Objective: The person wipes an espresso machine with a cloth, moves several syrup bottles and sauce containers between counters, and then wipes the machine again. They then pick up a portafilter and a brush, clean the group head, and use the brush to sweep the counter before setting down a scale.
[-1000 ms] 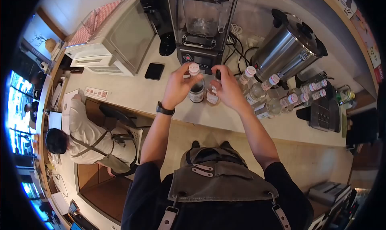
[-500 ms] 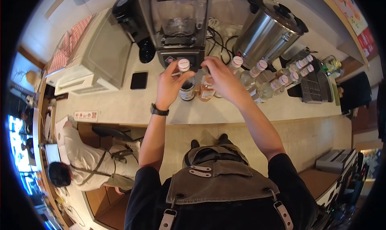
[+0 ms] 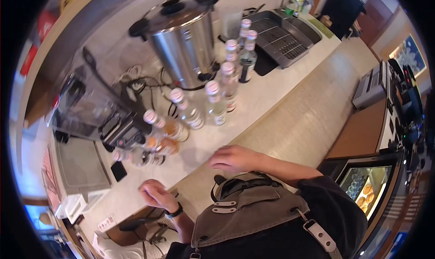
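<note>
My left hand [image 3: 156,193], with a dark watch at the wrist, hovers by the counter's front edge, its fingers loosely bent and nothing seen in them. Farther right, my right hand [image 3: 233,159] hangs over the same edge, fingers loosely extended, holding nothing visible. Nearest to them stand glass bottles with pale caps: one with dark contents [image 3: 150,158], an orange one [image 3: 165,145] and another orange one [image 3: 176,130]. A clear bottle [image 3: 194,117] and a second clear bottle [image 3: 217,108] follow, with several more behind. Neither hand touches a bottle.
A blender [image 3: 104,118] stands behind the bottles at left, beside a large steel urn [image 3: 183,46]. A dark phone-like slab [image 3: 118,171] lies on the counter [image 3: 190,161]. A dish rack [image 3: 281,37] is at the far end. A person in a light shirt [image 3: 120,249] is at lower left.
Both hands have left the bottles and drawn back toward my body; my left hand has let go of the capped bottle. My view has turned right, shifting the counter leftward.
</note>
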The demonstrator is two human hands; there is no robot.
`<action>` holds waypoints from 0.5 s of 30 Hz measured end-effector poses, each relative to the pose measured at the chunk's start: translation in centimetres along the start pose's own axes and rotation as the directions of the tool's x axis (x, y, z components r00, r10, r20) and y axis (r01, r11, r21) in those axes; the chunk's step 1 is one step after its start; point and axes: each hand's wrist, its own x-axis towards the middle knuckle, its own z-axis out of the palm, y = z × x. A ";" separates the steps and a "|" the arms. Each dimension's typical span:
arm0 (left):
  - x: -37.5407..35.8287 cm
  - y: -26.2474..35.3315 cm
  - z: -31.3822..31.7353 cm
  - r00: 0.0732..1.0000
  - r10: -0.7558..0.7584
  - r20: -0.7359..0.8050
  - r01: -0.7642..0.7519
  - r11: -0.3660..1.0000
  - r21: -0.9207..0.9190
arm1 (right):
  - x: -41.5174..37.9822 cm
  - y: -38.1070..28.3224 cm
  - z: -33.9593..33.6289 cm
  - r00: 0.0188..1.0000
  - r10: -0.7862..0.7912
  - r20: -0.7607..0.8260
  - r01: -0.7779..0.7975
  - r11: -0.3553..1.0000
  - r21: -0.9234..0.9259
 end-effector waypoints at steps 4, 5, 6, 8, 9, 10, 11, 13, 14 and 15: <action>-5.6 1.1 10.2 0.870 -0.140 0.472 0.178 0.983 -0.035 | -13.0 1.7 -6.0 0.919 0.394 -0.014 -0.394 0.919 -0.026; -6.6 1.3 13.2 0.760 -0.161 0.629 0.186 0.982 0.027 | -15.9 1.6 -7.9 0.875 0.483 -0.040 -0.483 0.876 0.004; -7.9 1.6 16.6 0.615 -0.176 0.769 0.176 0.981 0.083 | -18.7 1.7 -9.8 0.848 0.521 -0.098 -0.523 0.852 0.006; -10.5 3.5 24.5 0.372 -0.129 0.919 0.129 0.988 0.087 | -23.6 1.9 -13.9 0.806 0.563 -0.183 -0.571 0.821 0.011; -12.2 4.6 28.6 0.225 -0.097 0.969 0.102 0.992 0.076 | -26.1 1.9 -15.9 0.774 0.589 -0.234 -0.602 0.798 0.016; -14.2 5.6 32.5 0.197 -0.083 0.977 0.158 0.986 0.052 | -28.3 2.0 -18.0 0.748 0.600 -0.286 -0.628 0.778 -0.010; -16.7 6.7 36.0 0.167 -0.071 0.983 0.214 0.976 0.034 | -30.4 2.1 -20.0 0.719 0.607 -0.337 -0.654 0.756 -0.033; -21.8 8.9 42.1 0.114 -0.039 0.993 0.311 0.950 0.002 | -34.3 1.7 -24.0 0.643 0.613 -0.459 -0.708 0.704 -0.051; -24.4 9.7 44.7 0.102 -0.019 0.995 0.353 0.935 -0.019 | -35.8 1.2 -26.1 0.600 0.604 -0.525 -0.730 0.681 -0.050; -26.6 10.3 47.4 0.097 -0.006 0.995 0.393 0.919 -0.033 | -37.3 0.7 -28.1 0.560 0.590 -0.581 -0.748 0.662 -0.049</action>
